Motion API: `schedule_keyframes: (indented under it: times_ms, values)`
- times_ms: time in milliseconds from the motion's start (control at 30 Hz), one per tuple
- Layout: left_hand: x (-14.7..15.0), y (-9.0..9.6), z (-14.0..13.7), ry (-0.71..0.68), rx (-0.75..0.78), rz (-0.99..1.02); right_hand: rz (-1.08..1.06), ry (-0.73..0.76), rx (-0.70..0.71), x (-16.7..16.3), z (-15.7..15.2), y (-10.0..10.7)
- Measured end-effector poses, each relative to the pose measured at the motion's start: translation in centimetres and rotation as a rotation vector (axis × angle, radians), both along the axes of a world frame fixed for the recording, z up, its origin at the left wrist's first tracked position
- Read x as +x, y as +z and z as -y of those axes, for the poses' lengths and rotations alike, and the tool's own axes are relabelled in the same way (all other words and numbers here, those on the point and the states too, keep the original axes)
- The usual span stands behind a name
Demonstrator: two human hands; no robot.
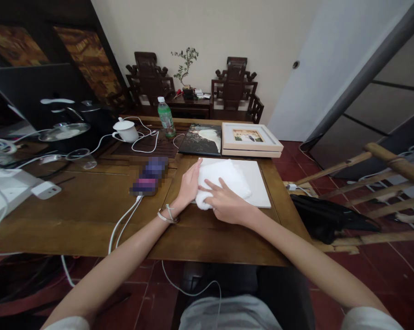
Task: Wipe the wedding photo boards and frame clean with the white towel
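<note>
Head view: white folded cloth [229, 172] at frame center, slightly right, on pale flat board [261, 190]. My left hand [189, 182] unclenched, laid along cloth's left edge. My right hand [224, 201] loose, fingers splayed over cloth's rolled lower-left corner. Beyond board: dark photo panel [196, 140], framed picture [250, 137] (pale frame), right of center.

the cloth [226, 174] lies on the board [261, 185], the board on the table [76, 224]. around the cloth, the phone [149, 176] sits at nine o'clock, the power strip [8, 190] farther out, the cup [126, 131] toward ten, the bottle [166, 120] and photo [200, 137] at eleven, the frame [269, 137] at one. off the table, the bag [320, 219] lies between three and four, the chairs [152, 75] behind at eleven and twelve.
</note>
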State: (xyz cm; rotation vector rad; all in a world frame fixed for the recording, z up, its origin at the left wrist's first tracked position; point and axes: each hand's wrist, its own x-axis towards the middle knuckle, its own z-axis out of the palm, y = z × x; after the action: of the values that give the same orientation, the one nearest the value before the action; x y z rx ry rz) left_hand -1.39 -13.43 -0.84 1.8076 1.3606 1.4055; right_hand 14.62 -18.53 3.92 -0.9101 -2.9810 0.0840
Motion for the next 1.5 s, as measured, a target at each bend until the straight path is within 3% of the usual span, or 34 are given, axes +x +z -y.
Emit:
schedule_keyframes:
  times_ms: [100, 267, 567, 700, 900, 1033, 1267, 1400, 1500]
  values:
    - [0.0, -0.1, 0.0, -0.008, 0.02, -0.072, -0.028, 0.063, -0.078, 1.3, 1.2, 1.6]
    - [0.2, -1.1, -0.2, -0.073, 0.024, -0.265, 0.058, -0.083, -0.199, 2.7, 0.8, 3.7]
    - [0.1, -2.2, -0.5, -0.158, 0.025, -0.543, -0.018, -0.437, -0.019, 0.9, -6.7, 2.0]
    - [0.1, -1.6, -0.3, -0.162, 0.056, -0.554, -0.06, -0.406, -0.039, -1.4, -9.2, 1.8]
    - [-0.2, -1.4, -0.2, -0.173, 0.081, -0.534, -0.097, -0.371, -0.062, -3.5, -10.5, 2.1]
    - [-0.4, -2.0, -0.4, -0.169, 0.079, -0.541, -0.097, -0.391, -0.071, -1.3, -11.2, 2.4]
    - [-0.3, -2.3, -0.5, -0.167, 0.07, -0.569, -0.088, -0.522, -0.06, 6.5, -11.1, 2.9]
    - [-0.3, -2.3, -0.5, -0.165, 0.073, -0.569, -0.09, -0.59, -0.042, 9.9, -9.6, 2.7]
    - [-0.3, -2.3, -0.5, -0.161, 0.079, -0.563, -0.072, -0.573, -0.038, 11.0, -6.8, 2.3]
